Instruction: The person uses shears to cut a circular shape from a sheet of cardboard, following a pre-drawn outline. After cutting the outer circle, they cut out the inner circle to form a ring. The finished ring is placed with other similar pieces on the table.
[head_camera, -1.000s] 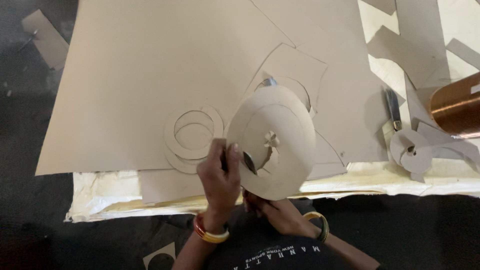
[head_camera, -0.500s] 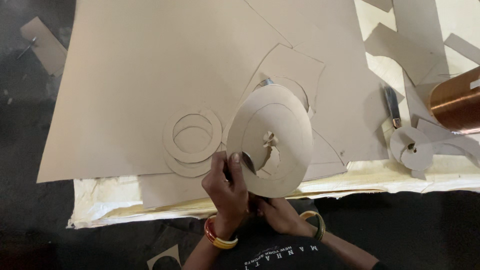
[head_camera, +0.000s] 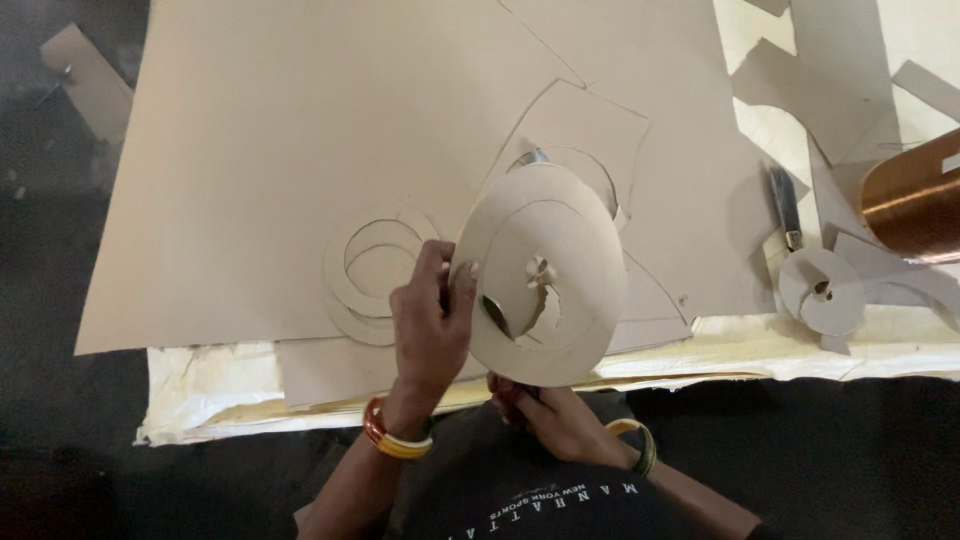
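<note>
Our left hand (head_camera: 430, 325) grips the near left edge of the cardboard disc (head_camera: 545, 275), fingers curled over the rim so the piece stands tilted up off the desk (head_camera: 230, 385) where we can get at it. Our right hand (head_camera: 555, 415) sits lower, partly behind the disc, closed around the handles of scissors whose dark blade (head_camera: 497, 318) pokes through the ragged hole cut in the disc's middle; holding the disc raised seems to give the blades room to work from below.

Just beyond our left hand, flat cardboard rings (head_camera: 375, 265) lie on the large cardboard sheet (head_camera: 300, 150), which covers most of the desk and reaches its far edge. Behind the disc lies a cut panel (head_camera: 590, 130) with a round opening.

Toward the right edge we see a small disc (head_camera: 825, 290) with a centre hole, a dark-handled tool (head_camera: 785, 205) beside it, loose offcuts (head_camera: 850, 90), and a shiny copper-coloured roll (head_camera: 915, 195) at the far right. We see no packages or labels on the desk.
</note>
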